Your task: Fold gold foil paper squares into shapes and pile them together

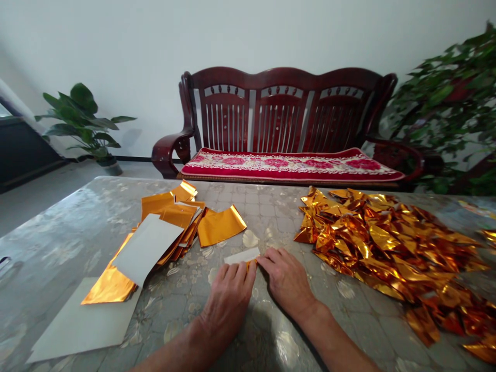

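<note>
A small sheet of foil paper [242, 255], white side up with a sliver of gold at its near edge, lies folded on the table in front of me. My left hand [229, 292] grips its near edge, fingers bent and pressed together on it. At the sheet's right end, my right hand [289, 279] pinches the corner between thumb and forefinger. Beyond them to the left is a loose stack of gold foil sheets [220, 226], with a white-backed sheet [149, 245] on top. Folded gold foil pieces [372, 232] form a large heap on the right.
The table [186, 315] has a patterned, glossy cover. A larger pale sheet [89, 323] lies at the near left. Behind the table stands a dark red wooden bench [279, 77] with a red floral cushion [287, 164]. Potted plants [83, 121] flank it.
</note>
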Action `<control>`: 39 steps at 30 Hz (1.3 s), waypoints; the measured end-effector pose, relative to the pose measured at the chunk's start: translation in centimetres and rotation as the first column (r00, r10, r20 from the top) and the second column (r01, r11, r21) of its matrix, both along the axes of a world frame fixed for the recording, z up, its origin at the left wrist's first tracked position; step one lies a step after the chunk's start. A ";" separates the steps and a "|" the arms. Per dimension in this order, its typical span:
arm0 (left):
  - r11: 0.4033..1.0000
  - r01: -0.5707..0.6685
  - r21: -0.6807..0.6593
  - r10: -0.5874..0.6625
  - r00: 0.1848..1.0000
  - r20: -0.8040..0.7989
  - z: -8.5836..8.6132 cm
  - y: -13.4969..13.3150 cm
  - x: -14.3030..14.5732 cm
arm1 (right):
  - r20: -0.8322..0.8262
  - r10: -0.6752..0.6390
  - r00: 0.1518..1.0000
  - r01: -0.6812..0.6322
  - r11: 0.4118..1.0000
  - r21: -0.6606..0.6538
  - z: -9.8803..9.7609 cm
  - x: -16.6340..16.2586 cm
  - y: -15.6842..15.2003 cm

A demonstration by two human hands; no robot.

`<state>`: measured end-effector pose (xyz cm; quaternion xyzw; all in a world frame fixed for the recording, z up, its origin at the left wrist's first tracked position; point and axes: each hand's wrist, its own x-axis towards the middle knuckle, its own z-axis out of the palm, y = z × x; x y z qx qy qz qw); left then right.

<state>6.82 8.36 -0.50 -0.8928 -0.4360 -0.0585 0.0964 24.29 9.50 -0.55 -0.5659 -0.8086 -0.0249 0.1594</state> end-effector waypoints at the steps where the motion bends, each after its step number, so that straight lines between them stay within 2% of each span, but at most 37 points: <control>1: 1.000 0.001 0.001 -0.001 1.000 0.000 -0.1 0.0 0.0 | 0.007 -0.005 1.000 0.005 1.000 0.003 0.0 -0.1 0.0; 4: 1.000 0.008 -0.002 -0.008 1.000 0.009 -0.6 0.1 0.0 | -0.005 -0.026 1.000 0.026 1.000 -0.010 0.2 -0.2 0.0; 7: 1.000 0.007 -0.016 -0.006 0.999 0.033 -0.9 0.1 0.1 | -0.090 -0.060 0.994 0.055 0.997 -0.053 0.5 -0.2 0.2; 11: 0.998 -0.006 -0.065 0.009 0.998 0.054 -0.8 -0.2 0.2 | -0.186 -0.164 0.969 0.144 0.983 -0.113 0.4 -0.6 1.1; 14: 0.996 -0.013 -0.088 0.017 0.999 0.039 -0.5 -0.5 0.1 | -0.151 -0.211 0.966 0.190 0.972 -0.140 0.3 -1.0 1.8; 20: 0.999 0.006 -0.044 -0.006 1.000 -0.003 -0.8 -0.9 -0.1 | -0.064 -0.201 0.977 0.192 0.974 -0.122 0.2 -1.3 2.6; 25: 1.000 0.022 -0.016 -0.022 1.000 -0.005 -0.9 -1.3 -0.2 | -0.093 -0.175 0.980 0.165 0.981 -0.102 0.0 -1.0 2.1; 29: 0.997 0.049 -0.058 -0.048 0.999 0.010 -0.9 -1.1 -0.5 | -0.089 -0.157 0.984 0.148 0.984 -0.101 0.1 -1.2 2.1; 33: 0.985 0.068 -0.161 -0.057 0.996 0.070 -0.5 -0.4 -1.0 | -0.065 -0.182 0.981 0.174 0.978 -0.114 0.4 -1.1 2.4; 35: 0.971 0.078 -0.226 -0.049 0.990 0.131 -0.1 -0.1 -1.3 | -0.123 -0.143 0.982 0.127 0.983 -0.133 0.4 -0.5 2.3; 39: 0.955 0.093 -0.282 -0.033 0.978 0.208 0.6 0.3 -1.4 | -0.302 0.041 0.953 -0.105 0.974 -0.199 0.3 1.5 2.0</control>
